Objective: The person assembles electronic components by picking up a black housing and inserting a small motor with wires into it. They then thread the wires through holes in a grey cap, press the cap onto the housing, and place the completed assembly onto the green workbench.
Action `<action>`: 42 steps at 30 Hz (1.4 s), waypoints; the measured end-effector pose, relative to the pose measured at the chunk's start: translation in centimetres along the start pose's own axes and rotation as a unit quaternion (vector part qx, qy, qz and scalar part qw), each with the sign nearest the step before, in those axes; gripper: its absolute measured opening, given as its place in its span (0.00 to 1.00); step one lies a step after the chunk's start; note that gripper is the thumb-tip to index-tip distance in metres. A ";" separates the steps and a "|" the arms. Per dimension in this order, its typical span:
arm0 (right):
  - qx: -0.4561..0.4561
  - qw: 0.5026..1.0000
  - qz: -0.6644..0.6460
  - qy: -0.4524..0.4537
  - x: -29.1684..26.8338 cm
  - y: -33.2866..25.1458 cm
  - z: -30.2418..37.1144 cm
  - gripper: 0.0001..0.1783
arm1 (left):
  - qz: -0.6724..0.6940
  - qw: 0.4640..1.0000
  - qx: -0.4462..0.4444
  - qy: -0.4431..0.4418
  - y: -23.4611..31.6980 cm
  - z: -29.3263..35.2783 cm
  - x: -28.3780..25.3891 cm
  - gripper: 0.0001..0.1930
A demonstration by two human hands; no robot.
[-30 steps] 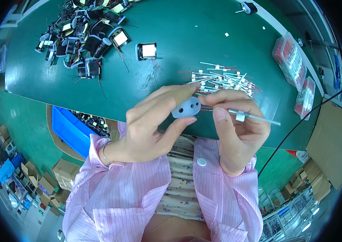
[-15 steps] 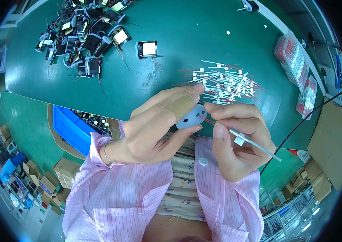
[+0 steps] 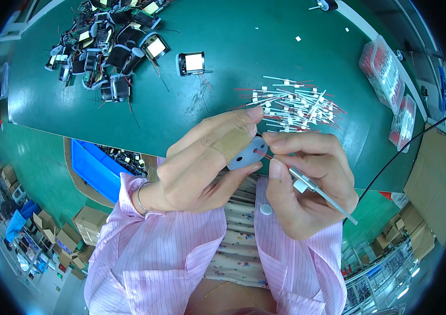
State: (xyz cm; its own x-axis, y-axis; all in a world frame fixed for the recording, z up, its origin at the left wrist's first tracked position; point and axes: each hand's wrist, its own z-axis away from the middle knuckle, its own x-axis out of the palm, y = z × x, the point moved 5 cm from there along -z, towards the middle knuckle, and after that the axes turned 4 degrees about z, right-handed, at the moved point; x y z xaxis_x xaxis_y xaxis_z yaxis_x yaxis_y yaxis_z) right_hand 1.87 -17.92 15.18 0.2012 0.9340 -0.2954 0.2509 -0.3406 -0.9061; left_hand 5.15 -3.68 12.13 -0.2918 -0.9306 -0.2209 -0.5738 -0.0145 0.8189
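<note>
My left hand [image 3: 196,168], with a tan bandage on one finger, is closed around a grey, oval end piece [image 3: 247,156] with several round holes. Whatever lies behind that piece is hidden by my fingers. Opposite it, my right hand [image 3: 315,165] pinches a thin wired rod [image 3: 302,177] with a silver sleeve, a white tag and a long pale tail slanting across the palm. Thin red wires [image 3: 266,155] run from its front end to the middle hole of the grey piece. How deep they reach I cannot tell.
Beyond my hands a heap of white rods with red wires [image 3: 299,107] lies on the green table [image 3: 181,115]. Black wired units [image 3: 120,52] pile up at far left, with a single one [image 3: 191,63] nearby. Clear plastic boxes [image 3: 382,73] stand right; a blue tray [image 3: 94,168] sits lower left.
My right hand has shifted slightly left toward the grey piece, bringing the wired rod with it. My left hand has kept its hold with barely any movement.
</note>
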 end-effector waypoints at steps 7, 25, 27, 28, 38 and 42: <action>-0.009 1.000 -0.004 -0.012 0.1 -0.2 -0.1 0.05 | 0.008 1.000 -0.006 -0.006 0.0 0.0 -0.2 0.24; -0.036 0.999 0.005 0.019 0.6 -0.6 0.0 0.09 | -0.014 1.000 0.002 -0.023 0.6 0.1 -0.5 0.22; -0.049 0.998 0.000 0.041 0.6 -0.3 -0.1 0.13 | -0.022 0.999 0.005 -0.025 0.7 0.0 -0.5 0.21; -0.066 0.997 0.012 0.035 0.8 -0.3 -0.1 0.13 | -0.030 0.999 0.008 -0.027 0.8 -0.1 -0.5 0.20; 0.009 0.993 -0.008 -0.115 -0.5 0.0 -0.8 0.16 | -0.007 0.998 0.069 -0.009 0.2 0.2 -0.5 0.27; 0.038 0.991 -0.046 -0.118 -0.5 0.8 -0.6 0.13 | 0.008 0.995 -0.037 -0.095 0.0 -0.9 -0.5 0.25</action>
State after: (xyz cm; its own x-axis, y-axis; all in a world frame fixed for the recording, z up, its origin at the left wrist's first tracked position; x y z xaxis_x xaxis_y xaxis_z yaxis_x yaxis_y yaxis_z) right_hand 2.49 -18.73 14.78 -0.0491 0.9627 -0.2660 0.1837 -0.2531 -0.9498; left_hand 6.02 -3.58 12.69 -0.4439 -0.8453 -0.2972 -0.5123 -0.0327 0.8582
